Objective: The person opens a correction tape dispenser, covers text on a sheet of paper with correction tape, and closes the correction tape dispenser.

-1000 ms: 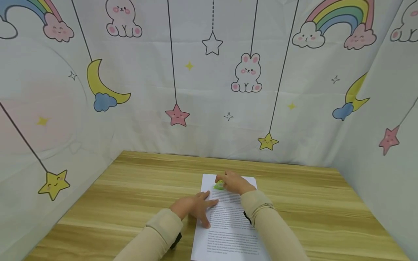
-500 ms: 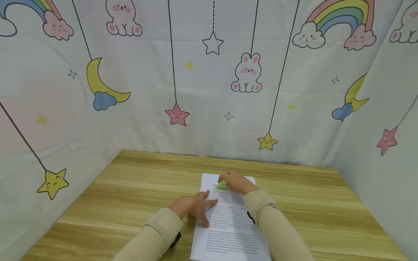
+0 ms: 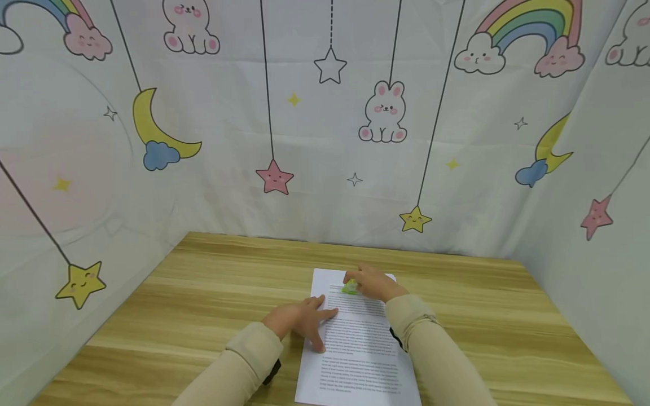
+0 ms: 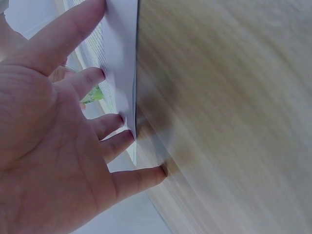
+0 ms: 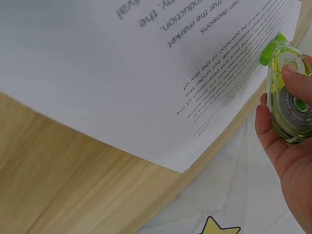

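A stack of printed white paper (image 3: pixel 358 366) lies on the table in front of me. My left hand (image 3: pixel 303 322) rests on its left edge with fingers spread. In the left wrist view, the fingertips touch the sheet and one finger reaches past the edge onto the wood. My right hand (image 3: pixel 376 283) grips a green, see-through correction tape (image 5: pixel 287 113) between thumb and fingers. Its green tip (image 5: pixel 267 52) is right at the printed lines near the top of the page. In the right wrist view, a round reel shows through the clear case; the hand is partly cut off.
The wood-grain table (image 3: pixel 213 282) extends to both sides of the paper. Behind it hangs a white cloth (image 3: pixel 325 141) printed with rabbits, stars, moons and rainbows; more cloth closes in the left and right sides.
My right hand has slid a little to the right along the top lines with the correction tape. The left hand has stayed in place on the paper.
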{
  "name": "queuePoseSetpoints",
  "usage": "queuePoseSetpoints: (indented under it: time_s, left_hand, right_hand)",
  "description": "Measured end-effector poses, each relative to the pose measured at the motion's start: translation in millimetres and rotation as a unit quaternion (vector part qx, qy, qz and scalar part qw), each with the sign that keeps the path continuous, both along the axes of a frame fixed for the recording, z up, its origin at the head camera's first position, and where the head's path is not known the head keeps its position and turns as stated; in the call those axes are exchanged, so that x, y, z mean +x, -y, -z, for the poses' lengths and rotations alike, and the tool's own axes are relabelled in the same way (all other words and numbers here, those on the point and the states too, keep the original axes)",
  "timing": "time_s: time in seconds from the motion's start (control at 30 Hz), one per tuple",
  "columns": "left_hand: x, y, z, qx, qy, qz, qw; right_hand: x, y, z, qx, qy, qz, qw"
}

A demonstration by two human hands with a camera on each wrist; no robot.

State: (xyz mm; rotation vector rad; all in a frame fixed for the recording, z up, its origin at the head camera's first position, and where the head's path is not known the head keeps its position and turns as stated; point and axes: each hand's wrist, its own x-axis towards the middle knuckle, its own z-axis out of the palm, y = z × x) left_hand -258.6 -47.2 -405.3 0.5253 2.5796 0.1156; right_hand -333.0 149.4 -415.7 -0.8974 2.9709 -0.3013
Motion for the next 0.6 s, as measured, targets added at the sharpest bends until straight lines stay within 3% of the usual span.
queuePoseSetpoints:
  time_s: [0.6]
  left_hand:
    - [-2.5, 0.2, 4.6, 0.009, 0.003, -0.006, 0.9999]
  right_hand:
    - [1.3, -14.1, 2.2, -0.006, -0.006, 0.002, 1.0]
